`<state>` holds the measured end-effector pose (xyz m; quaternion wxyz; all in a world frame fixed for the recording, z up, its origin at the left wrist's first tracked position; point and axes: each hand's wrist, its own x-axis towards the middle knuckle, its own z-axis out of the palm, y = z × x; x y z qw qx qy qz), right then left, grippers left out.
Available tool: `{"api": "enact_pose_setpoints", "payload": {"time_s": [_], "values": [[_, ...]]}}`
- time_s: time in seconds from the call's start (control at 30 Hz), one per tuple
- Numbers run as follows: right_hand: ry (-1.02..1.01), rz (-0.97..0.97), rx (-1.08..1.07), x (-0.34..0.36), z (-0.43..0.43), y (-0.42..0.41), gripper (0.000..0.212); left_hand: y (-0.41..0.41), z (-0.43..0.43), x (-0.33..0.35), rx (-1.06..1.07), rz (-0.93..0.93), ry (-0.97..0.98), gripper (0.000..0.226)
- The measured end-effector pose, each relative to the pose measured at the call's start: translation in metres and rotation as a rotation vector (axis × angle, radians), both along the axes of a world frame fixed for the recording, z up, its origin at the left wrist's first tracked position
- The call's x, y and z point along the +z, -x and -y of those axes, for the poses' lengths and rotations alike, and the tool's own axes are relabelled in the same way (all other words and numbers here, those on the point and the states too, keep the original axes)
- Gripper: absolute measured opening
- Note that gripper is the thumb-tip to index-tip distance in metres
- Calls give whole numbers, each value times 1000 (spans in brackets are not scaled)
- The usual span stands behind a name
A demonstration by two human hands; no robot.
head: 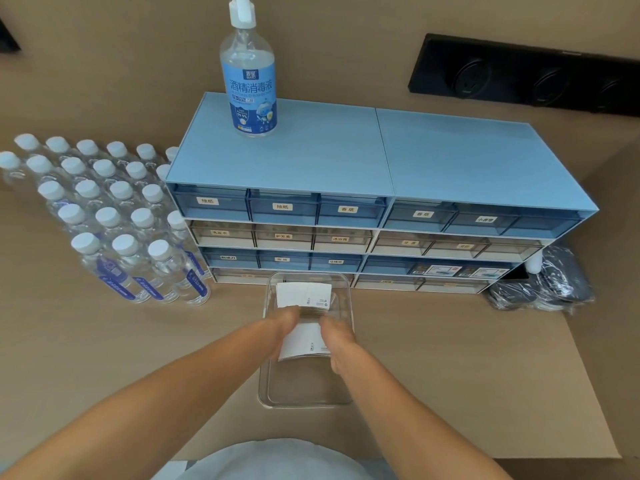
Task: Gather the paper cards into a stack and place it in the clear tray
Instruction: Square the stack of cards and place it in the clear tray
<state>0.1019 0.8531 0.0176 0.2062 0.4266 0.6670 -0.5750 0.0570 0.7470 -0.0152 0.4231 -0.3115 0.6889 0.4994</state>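
A clear rectangular tray [304, 396] stands on the table in front of the drawer cabinet. A stack of white paper cards [303, 294] lies at its far end. My left hand [282, 329] and my right hand [337, 341] reach into the tray side by side. Between them they hold a second stack of white cards [303, 341] over the tray's middle, gripped at its left and right edges. The fingertips are hidden behind the cards, close to the far stack. I cannot tell whether the held stack rests on the tray floor.
A blue and white drawer cabinet [346, 216] stands just behind the tray, with a spray bottle [250, 74] on top. Several water bottles [114, 220] crowd the left. A black plastic-wrapped bundle [543, 285] lies at the right. A black socket strip [526, 76] is on the wall.
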Motion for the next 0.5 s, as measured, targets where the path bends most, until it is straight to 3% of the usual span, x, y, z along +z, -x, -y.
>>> {"api": "enact_pose_setpoints", "payload": {"time_s": [0.07, 0.17, 0.33, 0.5], "values": [[1, 20, -16, -4, 1, 0, 23, 2, 2, -14, -9, 17, 50, 58], [-11, 47, -8, -7, 3, 0, 32, -9, -5, 27, 19, -9, 15, 38], [-96, 17, 20, -8, 3, 1, 33, -10, -8, 34, 24, -86, 25, 37], [-186, -16, 227, -4, -8, -1, 39, -1, -7, 52, -83, -149, 128, 43]]}}
